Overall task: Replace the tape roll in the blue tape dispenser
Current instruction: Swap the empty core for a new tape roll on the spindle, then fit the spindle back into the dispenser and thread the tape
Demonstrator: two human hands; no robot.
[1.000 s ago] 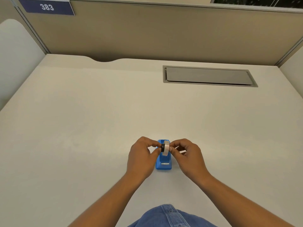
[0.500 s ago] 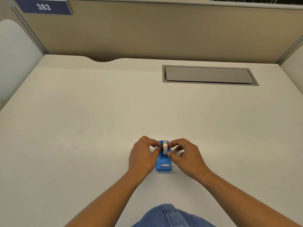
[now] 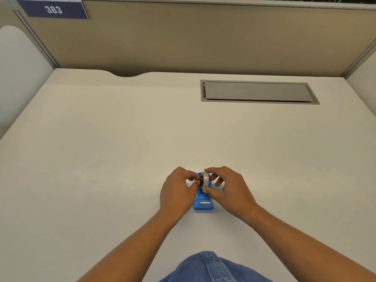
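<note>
A small blue tape dispenser (image 3: 203, 204) stands on the white desk (image 3: 122, 149), its metal cutter facing me. At its far end sits a clear tape roll (image 3: 206, 178) with a black hub on its left face. My right hand (image 3: 230, 190) pinches the roll, with the index finger over its top and the thumb at its near side. My left hand (image 3: 177, 192) holds the dispenser's left side, fingertips at the black hub. How deep the roll sits in the cradle is hidden by my fingers.
A grey recessed cable hatch (image 3: 258, 92) lies in the desk at the back right. Beige partition walls (image 3: 203, 37) close the desk at the back and sides, with a blue "383" sign (image 3: 53, 9) at the top left. A curved notch (image 3: 126, 74) cuts the desk's far edge.
My right hand has shifted from the roll's right side to a grip over its top and near side. The roll has dropped slightly toward the dispenser. The left hand stays beside it.
</note>
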